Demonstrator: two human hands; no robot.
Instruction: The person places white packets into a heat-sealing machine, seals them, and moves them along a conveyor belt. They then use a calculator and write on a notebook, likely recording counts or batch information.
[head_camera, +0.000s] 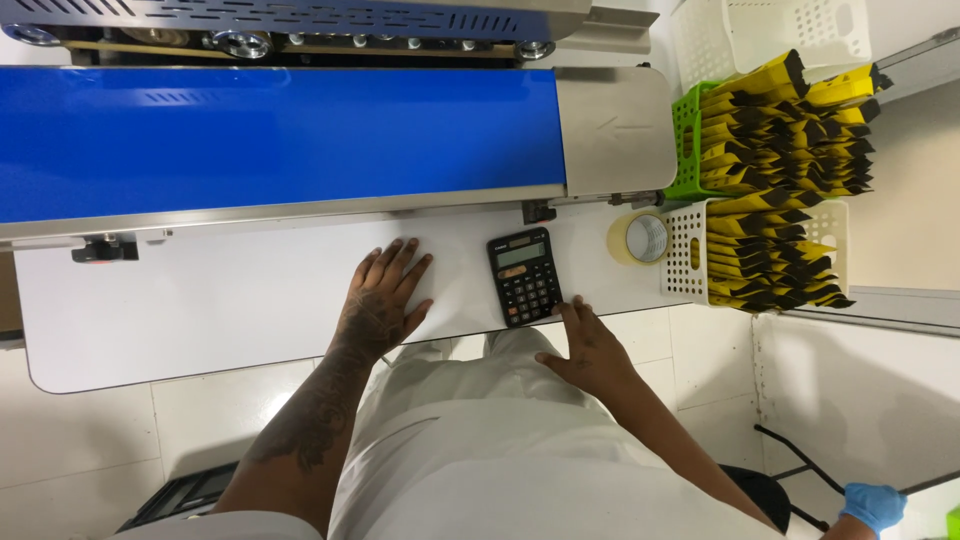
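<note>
White table (200, 310) set before a blue conveyor belt (270, 140); white and green baskets (690, 250) of yellow-and-black sachets (775, 150) are kept at the right, a tape roll (640, 240) beside them. Left hand (385, 295) is laid flat, fingers spread, gripping nothing. Right hand (590, 350) is rested open at the table edge, fingertips touching the black calculator (524, 277), apparently kept within reach between the hands.

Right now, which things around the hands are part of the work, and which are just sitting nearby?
In hand:
- left hand, flat on the white table
- right hand, fingers at the table edge beside the black calculator

Sitting nearby:
- tape roll
- white basket and green basket, both filled with yellow-and-black pouches
- blue conveyor belt
</note>
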